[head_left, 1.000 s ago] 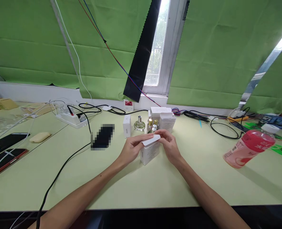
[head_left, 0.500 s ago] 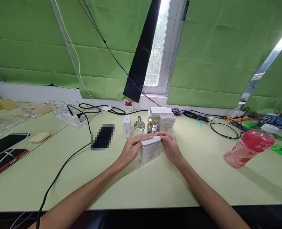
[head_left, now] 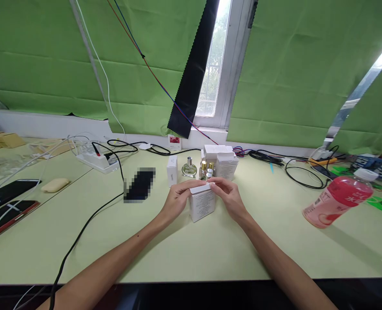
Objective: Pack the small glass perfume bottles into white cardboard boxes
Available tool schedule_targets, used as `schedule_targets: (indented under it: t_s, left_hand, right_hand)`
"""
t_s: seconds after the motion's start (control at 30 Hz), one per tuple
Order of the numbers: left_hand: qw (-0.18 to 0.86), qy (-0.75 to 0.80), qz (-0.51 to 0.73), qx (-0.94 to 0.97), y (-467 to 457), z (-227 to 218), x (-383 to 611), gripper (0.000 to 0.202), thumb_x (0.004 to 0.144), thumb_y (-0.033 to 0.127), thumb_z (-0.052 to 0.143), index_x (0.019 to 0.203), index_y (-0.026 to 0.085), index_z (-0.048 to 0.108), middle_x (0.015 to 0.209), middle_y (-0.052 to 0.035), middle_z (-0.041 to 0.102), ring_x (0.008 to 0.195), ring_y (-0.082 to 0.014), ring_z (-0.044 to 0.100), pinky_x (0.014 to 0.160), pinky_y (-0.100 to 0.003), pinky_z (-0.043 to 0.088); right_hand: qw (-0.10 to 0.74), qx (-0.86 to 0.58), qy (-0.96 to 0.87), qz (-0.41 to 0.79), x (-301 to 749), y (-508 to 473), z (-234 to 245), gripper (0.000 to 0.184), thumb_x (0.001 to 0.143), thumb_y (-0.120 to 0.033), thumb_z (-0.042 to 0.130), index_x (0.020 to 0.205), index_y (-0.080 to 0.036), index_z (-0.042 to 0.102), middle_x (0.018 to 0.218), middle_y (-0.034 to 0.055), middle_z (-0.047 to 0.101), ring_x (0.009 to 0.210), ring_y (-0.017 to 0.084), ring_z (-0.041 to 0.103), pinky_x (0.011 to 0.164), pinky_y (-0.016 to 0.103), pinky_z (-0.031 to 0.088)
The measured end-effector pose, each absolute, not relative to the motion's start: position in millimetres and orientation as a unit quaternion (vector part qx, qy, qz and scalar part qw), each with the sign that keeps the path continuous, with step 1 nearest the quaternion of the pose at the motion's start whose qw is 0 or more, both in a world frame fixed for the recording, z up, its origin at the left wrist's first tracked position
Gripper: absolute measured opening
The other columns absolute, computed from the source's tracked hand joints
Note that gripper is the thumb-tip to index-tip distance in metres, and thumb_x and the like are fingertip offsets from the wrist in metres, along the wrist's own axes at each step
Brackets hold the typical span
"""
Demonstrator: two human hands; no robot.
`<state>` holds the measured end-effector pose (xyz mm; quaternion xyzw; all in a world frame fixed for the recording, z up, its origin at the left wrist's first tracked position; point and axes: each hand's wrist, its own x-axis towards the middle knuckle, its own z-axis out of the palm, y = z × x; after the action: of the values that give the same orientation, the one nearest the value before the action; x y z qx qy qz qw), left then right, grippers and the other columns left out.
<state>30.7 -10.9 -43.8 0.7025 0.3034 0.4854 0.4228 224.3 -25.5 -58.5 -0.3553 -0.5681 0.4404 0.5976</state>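
Observation:
A small white carton (head_left: pixel 203 205) stands upright on the pale green table (head_left: pixel 184 249), its top flap folded down. My left hand (head_left: pixel 177 200) grips its left side, fingers curled over the top edge. My right hand (head_left: pixel 228 196) holds the right side, fingertips pressing on the flap. Just behind stand small perfume bottles: a round clear one (head_left: pixel 188 168) and gold-capped ones (head_left: pixel 205 168), flanked by a slim white box (head_left: pixel 172 170) and a stack of white boxes (head_left: pixel 221 160).
A pink drink bottle (head_left: pixel 339 197) stands at the right. A black cable (head_left: pixel 90 217) crosses the table left of my arm, leading to a power strip (head_left: pixel 94 160). Two phones (head_left: pixel 8 202) and a yellow case (head_left: pixel 54 185) lie far left. Cables (head_left: pixel 294 168) run along the back edge.
The carton's top flap, lifted a second ago, has been folded down flat onto the box. Both hands stayed on the carton.

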Motion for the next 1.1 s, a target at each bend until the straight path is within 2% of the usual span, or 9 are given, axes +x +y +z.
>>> schedule_targets:
  t_s: [0.23,0.43,0.6,0.73,0.87,1.1]
  left_hand:
    - [0.393,0.278,0.495,0.723,-13.9,-42.0,31.6,0.03,0.091,0.023,0.054,0.105,0.026,0.081,0.116,-0.0036,0.077,0.115,-0.0235,0.067,0.1,-0.036,0.052]
    - [0.416,0.228,0.477,0.74,-13.6,-43.7,25.8,0.037,0.089,0.021,0.051,0.114,0.027,0.078,0.128,-0.0049,0.071,0.126,-0.027,0.061,0.105,-0.039,0.048]
    - [0.429,0.176,0.47,0.751,-9.4,-49.2,21.0,0.037,0.091,0.03,0.054,0.121,0.026,0.075,0.135,-0.0067,0.067,0.131,-0.0303,0.056,0.11,-0.042,0.042]
    - [0.419,0.216,0.477,0.742,-12.8,-48.2,22.9,0.035,0.098,0.035,0.049,0.115,0.023,0.077,0.131,-0.0075,0.07,0.128,-0.0293,0.059,0.11,-0.041,0.042]
    - [0.401,0.254,0.483,0.736,-18.4,-42.9,27.5,0.035,0.099,0.04,0.051,0.11,0.022,0.079,0.124,-0.0079,0.073,0.124,-0.0282,0.061,0.105,-0.038,0.046]
    - [0.395,0.261,0.484,0.736,-17.0,-43.6,29.5,0.031,0.095,0.04,0.059,0.109,0.02,0.077,0.121,-0.0095,0.074,0.118,-0.0274,0.065,0.094,-0.035,0.052]
  right_hand:
    - [0.586,-0.343,-0.593,0.432,226.2,-24.6,-58.7,0.021,0.087,-0.044,0.071,0.098,-0.027,0.078,0.101,0.0032,0.073,0.096,0.02,0.063,0.081,0.03,0.049]
    - [0.577,-0.334,-0.607,0.432,227.4,-25.9,-55.4,0.025,0.089,-0.047,0.069,0.099,-0.026,0.078,0.107,0.0044,0.073,0.103,0.022,0.063,0.088,0.032,0.049]
    - [0.568,-0.34,-0.607,0.44,228.2,-28.1,-51.2,0.029,0.087,-0.052,0.069,0.097,-0.026,0.079,0.108,0.0048,0.073,0.104,0.024,0.063,0.089,0.034,0.049]
    - [0.56,-0.34,-0.611,0.444,229.3,-29.0,-50.2,0.03,0.087,-0.052,0.069,0.099,-0.026,0.079,0.108,0.0049,0.074,0.104,0.024,0.063,0.091,0.034,0.048]
    - [0.553,-0.343,-0.614,0.447,230.6,-28.2,-50.9,0.029,0.088,-0.051,0.069,0.1,-0.026,0.079,0.107,0.0046,0.074,0.105,0.024,0.062,0.09,0.034,0.047]
    - [0.549,-0.34,-0.611,0.458,230.5,-27.5,-52.6,0.031,0.088,-0.051,0.069,0.102,-0.026,0.079,0.108,0.0046,0.074,0.101,0.022,0.062,0.085,0.032,0.047]
